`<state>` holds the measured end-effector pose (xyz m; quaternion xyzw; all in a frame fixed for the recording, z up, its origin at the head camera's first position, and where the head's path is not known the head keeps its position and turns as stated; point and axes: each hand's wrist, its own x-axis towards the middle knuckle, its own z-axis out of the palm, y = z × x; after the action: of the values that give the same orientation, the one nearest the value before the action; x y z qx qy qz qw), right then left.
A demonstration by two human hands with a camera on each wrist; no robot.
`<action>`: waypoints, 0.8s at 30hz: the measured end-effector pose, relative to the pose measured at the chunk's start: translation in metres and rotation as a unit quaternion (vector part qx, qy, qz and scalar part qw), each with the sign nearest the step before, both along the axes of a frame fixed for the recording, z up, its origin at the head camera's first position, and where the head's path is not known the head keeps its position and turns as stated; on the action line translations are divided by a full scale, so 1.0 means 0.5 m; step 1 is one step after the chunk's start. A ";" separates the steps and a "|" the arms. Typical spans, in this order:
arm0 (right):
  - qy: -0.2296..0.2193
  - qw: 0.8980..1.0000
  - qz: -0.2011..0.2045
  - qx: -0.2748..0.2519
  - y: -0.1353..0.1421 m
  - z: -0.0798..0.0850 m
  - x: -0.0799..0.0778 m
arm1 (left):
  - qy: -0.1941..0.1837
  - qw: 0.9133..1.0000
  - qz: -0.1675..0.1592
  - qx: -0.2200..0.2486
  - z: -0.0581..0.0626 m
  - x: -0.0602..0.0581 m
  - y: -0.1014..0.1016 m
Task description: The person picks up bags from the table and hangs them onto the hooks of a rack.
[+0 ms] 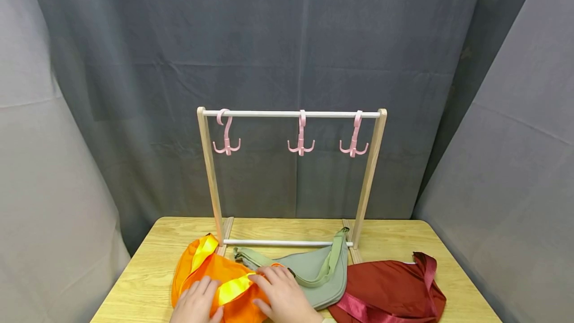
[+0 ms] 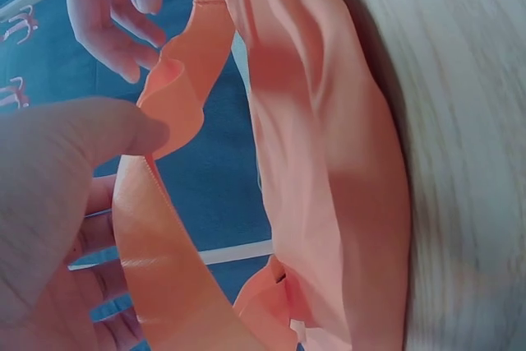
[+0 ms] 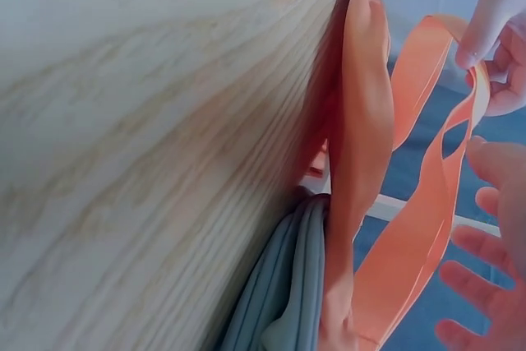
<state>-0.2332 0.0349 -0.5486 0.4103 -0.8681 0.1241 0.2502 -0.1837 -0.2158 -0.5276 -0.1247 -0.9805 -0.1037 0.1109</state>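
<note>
An orange bag point(image 1: 224, 266) lies at the table's front left, its broad shiny strap point(image 2: 152, 223) lifted in a loop off the bag body. My left hand point(image 1: 196, 301) pinches this strap between thumb and fingers, as the left wrist view shows. Close beside the same strap is my right hand point(image 1: 287, 295), with fingers spread and its thumb tip right at the strap edge point(image 3: 458, 172). In the right wrist view, the orange bag's body point(image 3: 362, 96) rests on the wood, against a folded grey-green bag point(image 3: 288, 285).
Behind the bags stands a wooden rack point(image 1: 371, 178) with a white top bar point(image 1: 264, 113). Pink hooks hang from it on the left point(image 1: 227, 136), middle point(image 1: 301, 136) and right point(image 1: 355, 136). A dark red bag point(image 1: 385, 283) lies right of the grey-green one. Grey curtains surround the table point(image 1: 453, 263).
</note>
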 end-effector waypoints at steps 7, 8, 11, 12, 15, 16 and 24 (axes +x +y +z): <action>0.002 1.000 0.020 0.014 -0.009 0.006 0.005 | 0.003 1.000 -0.010 -0.008 0.005 0.004 0.005; 0.005 1.000 0.021 0.016 -0.010 0.006 0.005 | 0.005 1.000 -0.013 -0.008 0.006 0.004 0.005; 0.009 0.999 0.026 0.020 -0.013 0.008 0.005 | 0.010 1.000 -0.019 -0.009 0.005 0.006 0.006; 0.009 0.999 0.026 0.023 -0.015 0.008 0.005 | 0.012 1.000 -0.022 -0.011 0.005 0.007 0.006; 0.008 0.999 0.031 0.030 -0.020 0.009 0.005 | 0.018 0.999 -0.027 -0.012 0.002 0.011 0.008; 0.006 0.999 0.033 0.033 -0.022 0.010 0.005 | 0.021 0.999 -0.028 -0.012 0.002 0.012 0.009; -0.052 0.997 0.044 0.048 -0.030 0.011 0.008 | 0.014 0.999 -0.044 -0.007 0.000 0.018 0.009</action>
<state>-0.2293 0.0199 -0.5433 0.4527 -0.8660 0.1142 0.1794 -0.1749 -0.2115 -0.5274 -0.1701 -0.9731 -0.0999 0.1187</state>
